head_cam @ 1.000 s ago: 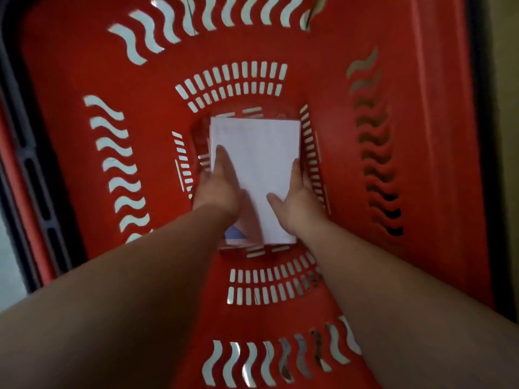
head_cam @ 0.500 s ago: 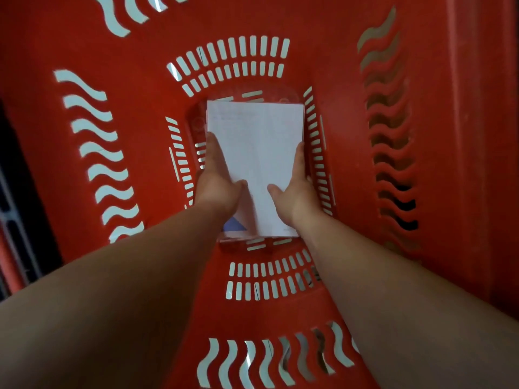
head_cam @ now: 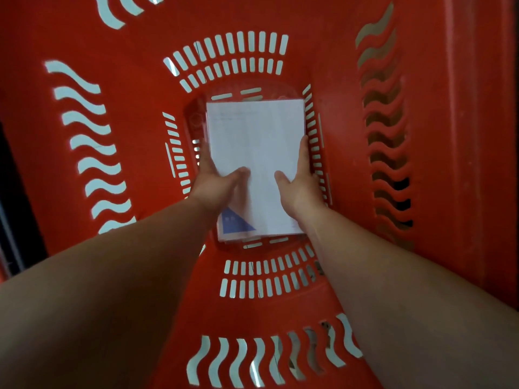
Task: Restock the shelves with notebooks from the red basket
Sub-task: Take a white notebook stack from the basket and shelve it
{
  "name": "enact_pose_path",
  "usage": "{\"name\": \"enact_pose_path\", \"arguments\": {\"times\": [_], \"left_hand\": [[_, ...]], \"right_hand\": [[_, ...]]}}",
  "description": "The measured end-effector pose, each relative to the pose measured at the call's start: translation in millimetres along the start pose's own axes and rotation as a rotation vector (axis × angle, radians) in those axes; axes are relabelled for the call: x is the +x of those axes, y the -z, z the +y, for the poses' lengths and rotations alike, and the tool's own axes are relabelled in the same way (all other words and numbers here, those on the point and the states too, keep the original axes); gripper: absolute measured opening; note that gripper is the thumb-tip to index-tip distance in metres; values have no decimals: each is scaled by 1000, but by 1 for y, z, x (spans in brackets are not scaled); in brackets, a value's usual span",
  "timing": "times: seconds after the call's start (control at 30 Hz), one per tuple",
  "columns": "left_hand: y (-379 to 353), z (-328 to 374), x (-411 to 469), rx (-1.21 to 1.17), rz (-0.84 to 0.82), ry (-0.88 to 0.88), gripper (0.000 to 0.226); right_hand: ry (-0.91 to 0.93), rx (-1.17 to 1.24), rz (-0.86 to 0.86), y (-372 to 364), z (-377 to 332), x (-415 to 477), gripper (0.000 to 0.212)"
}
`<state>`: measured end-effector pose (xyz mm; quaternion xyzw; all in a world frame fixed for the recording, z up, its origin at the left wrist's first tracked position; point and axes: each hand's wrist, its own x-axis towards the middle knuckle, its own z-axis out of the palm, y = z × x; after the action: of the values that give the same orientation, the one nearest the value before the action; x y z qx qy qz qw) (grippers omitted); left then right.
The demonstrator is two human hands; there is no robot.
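Thumbs on top, left hand (head_cam: 216,184) and right hand (head_cam: 302,183) grip notebooks (head_cam: 257,133).

dim, reddish cast | daylight glows through basket (head_cam: 134,113) slots | wide-angle bowing at edges | shadowed slots 3 o'clock | slight softness

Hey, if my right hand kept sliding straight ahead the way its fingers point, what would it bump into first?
Probably the red plastic basket's slotted far wall. The right hand grips the right edge of the stack of white notebooks, with nothing else ahead; depth is unclear.
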<state>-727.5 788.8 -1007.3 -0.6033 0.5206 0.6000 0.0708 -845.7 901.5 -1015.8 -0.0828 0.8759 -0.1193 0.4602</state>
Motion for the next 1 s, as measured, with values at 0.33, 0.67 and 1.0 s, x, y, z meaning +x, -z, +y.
{"name": "enact_pose_path", "arguments": {"times": [0.33,0.67,1.0], "left_hand": [[7,4,-3,23,48,19,74],[44,78,-61,46,-67,-25,78],[127,172,-203,-15,-97,-150,74]], "right_hand": [[81,61,36,21,-12,-18,76],[69,199,32,72,-55,-87,81],[130,482,131,144,-110,-244,72]]}}
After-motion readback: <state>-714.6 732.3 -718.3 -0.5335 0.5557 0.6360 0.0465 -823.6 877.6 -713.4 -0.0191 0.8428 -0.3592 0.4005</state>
